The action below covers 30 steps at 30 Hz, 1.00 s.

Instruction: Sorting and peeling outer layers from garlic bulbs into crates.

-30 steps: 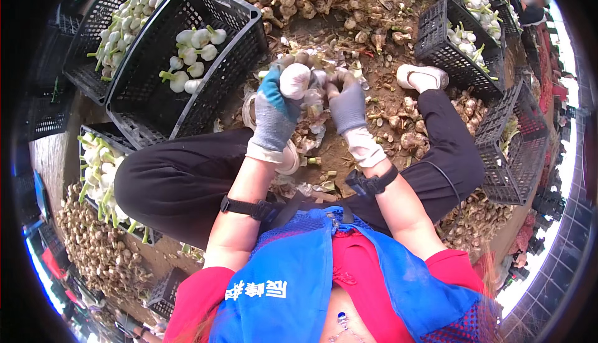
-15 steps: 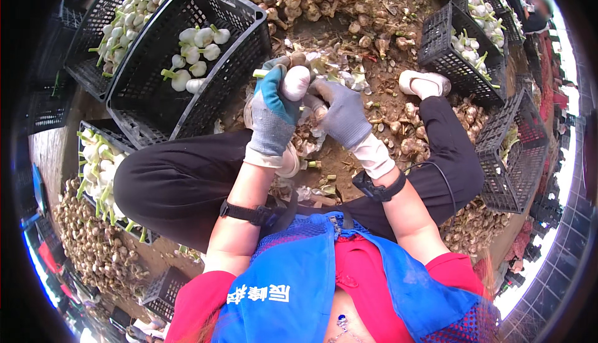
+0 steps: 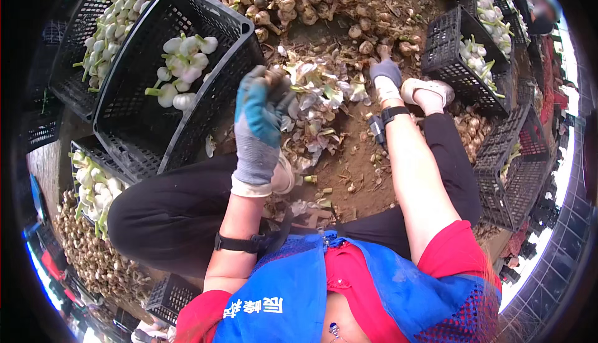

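My left hand (image 3: 258, 115), in a grey glove with teal patches, is raised beside the black crate (image 3: 240, 28). Its fingers are loosely curled and apart, somewhat blurred, and I see nothing in them. Several white peeled garlic bulbs (image 3: 167, 95) with short green stems lie inside that crate. My right hand (image 3: 385, 72), in a grey glove, stretches forward to the near edge of a heap of unpeeled brown garlic (image 3: 305, 9). Its dirt-coloured fingertips reach out next to a loose garlic bulb (image 3: 366, 47); whether they touch it is hard to tell.
Papery garlic skins (image 3: 317, 94) litter the dirt between my legs. Another crate of white garlic (image 3: 115, 31) stands at far left, and more crates (image 3: 445, 53) stand on the right beyond my shoe (image 3: 430, 90). Unpeeled garlic (image 3: 99, 249) also lies at lower left.
The white garlic bulb is gone from my left hand, which has moved slightly left and loosened. My right hand has left it and reached forward to the brown heap.
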Tool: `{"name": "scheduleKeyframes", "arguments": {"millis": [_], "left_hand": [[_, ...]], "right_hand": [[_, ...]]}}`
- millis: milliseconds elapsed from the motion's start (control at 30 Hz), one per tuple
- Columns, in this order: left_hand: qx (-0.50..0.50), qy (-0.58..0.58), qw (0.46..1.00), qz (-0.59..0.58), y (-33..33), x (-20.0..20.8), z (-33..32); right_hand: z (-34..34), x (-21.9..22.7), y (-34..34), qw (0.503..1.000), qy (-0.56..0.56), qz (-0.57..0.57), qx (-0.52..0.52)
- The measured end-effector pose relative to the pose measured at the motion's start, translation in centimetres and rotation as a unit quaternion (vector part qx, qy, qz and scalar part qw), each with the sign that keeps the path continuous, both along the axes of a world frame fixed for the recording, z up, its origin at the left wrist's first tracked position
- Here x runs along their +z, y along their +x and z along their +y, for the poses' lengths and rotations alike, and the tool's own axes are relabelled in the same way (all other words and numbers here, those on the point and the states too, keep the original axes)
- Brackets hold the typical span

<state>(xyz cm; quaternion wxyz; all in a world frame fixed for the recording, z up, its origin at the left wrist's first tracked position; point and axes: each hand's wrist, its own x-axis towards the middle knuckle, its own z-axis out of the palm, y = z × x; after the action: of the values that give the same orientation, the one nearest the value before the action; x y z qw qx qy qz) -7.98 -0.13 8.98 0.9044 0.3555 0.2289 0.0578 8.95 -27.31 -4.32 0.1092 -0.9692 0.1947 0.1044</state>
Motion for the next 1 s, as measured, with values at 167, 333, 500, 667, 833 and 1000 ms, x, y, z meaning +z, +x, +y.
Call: {"name": "scheduleKeyframes", "arguments": {"millis": [167, 333, 500, 667, 833, 1000], "left_hand": [[-0.142, -0.012, 0.99, 0.018, 1.3, -1.2, -2.8], [-0.165, 0.077, 0.982, 0.046, -0.7, -2.0, -1.0], [-0.152, 0.09, 0.984, 0.034, -1.2, -1.9, -2.7], [-0.112, 0.133, 0.985, -0.004, -0.7, -3.2, -1.9], [-0.077, 0.422, 0.898, -0.099, -1.2, -2.5, -1.1], [-0.105, 0.032, 0.992, -0.059, -1.6, 0.9, -1.1]], "right_hand": [[-10.5, -6.0, 3.4, 0.996, -0.067, -0.029, 0.058], [-1.5, 1.5, -1.0, 0.928, 0.104, -0.15, 0.324], [6.2, 11.4, -7.0, 0.786, 0.586, 0.048, 0.191], [10.9, 12.4, -11.3, 0.757, 0.642, 0.063, 0.105], [12.5, 13.0, -12.6, 0.832, 0.543, -0.045, 0.104], [10.8, 14.0, -13.2, 0.781, 0.618, 0.005, 0.092]]}}
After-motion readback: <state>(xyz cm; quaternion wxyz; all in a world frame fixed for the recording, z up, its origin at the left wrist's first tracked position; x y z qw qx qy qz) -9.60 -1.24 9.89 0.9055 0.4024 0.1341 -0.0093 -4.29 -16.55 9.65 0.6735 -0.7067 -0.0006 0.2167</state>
